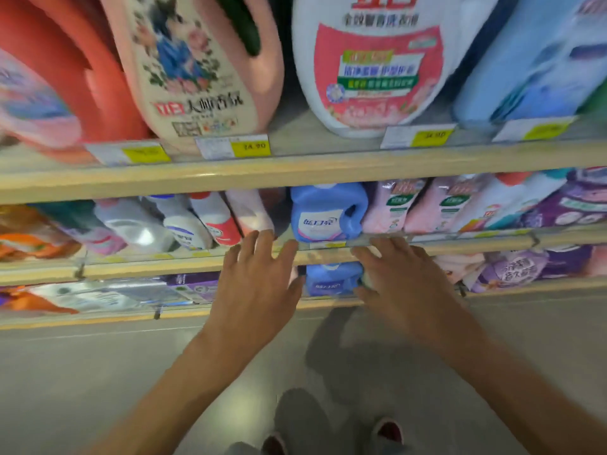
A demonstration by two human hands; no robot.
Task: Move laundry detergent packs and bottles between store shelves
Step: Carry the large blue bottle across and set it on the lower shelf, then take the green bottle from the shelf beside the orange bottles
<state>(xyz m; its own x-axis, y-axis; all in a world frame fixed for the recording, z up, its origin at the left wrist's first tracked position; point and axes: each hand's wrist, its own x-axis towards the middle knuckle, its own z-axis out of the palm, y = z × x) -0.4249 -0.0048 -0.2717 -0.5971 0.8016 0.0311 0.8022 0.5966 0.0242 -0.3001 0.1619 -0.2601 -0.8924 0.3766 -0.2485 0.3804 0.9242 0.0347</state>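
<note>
A blue detergent bottle [328, 213] with a handle stands on the middle shelf [164, 262]. A second blue bottle [333, 279] stands on the shelf below it, seen between my two hands. My left hand [259, 284] is spread open in front of the middle shelf's edge, just left of the blue bottles, holding nothing. Fingers relaxed and empty, my right hand [397, 280] hovers just right of the lower blue bottle. Pink detergent packs [394, 205] lean to the right of the upper blue bottle.
The top shelf [295, 172] holds large pink [197, 67], white [374, 60] and light blue [532, 60] bottles behind yellow price tags. White bottles [197, 221] and purple packs [512, 267] fill the lower shelves. Grey floor and my shoes [387, 431] lie below.
</note>
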